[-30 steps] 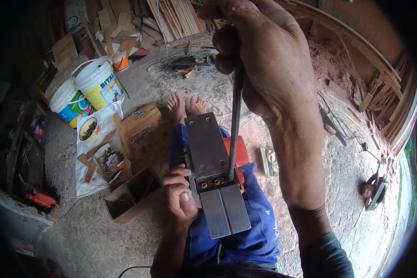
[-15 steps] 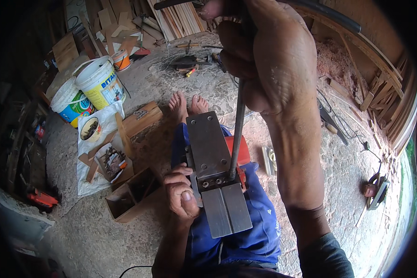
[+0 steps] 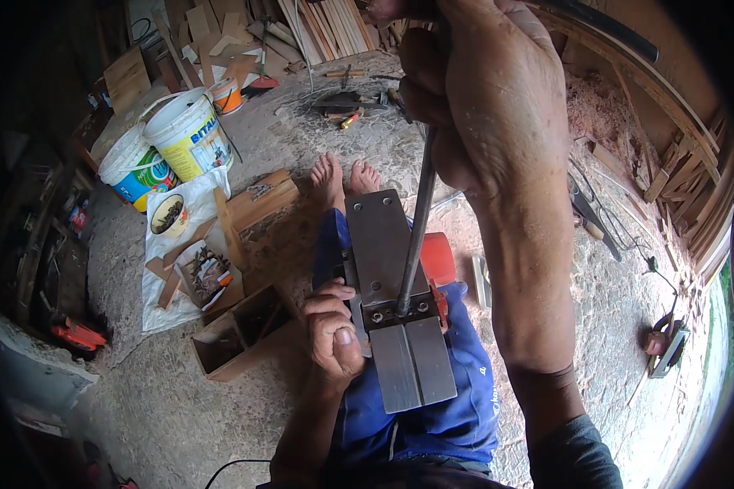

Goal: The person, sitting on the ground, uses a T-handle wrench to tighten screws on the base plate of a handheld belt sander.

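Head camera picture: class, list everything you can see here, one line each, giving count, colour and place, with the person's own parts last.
power planer: one, grey metal sole up, red body, on the lap
long tool: one, dark metal shaft, tip at the planer's bolts
buckets: two, white, upper left
small tin: one, on the white sheet
white sheet: one, left floor
wooden box: one, brown, two compartments, left of the lap
wood strips: many, pale, top
sawdust: reddish, right floor
bare feet: two, beyond the planer
left hand: steadies the planer's side
right hand: grips the long tool
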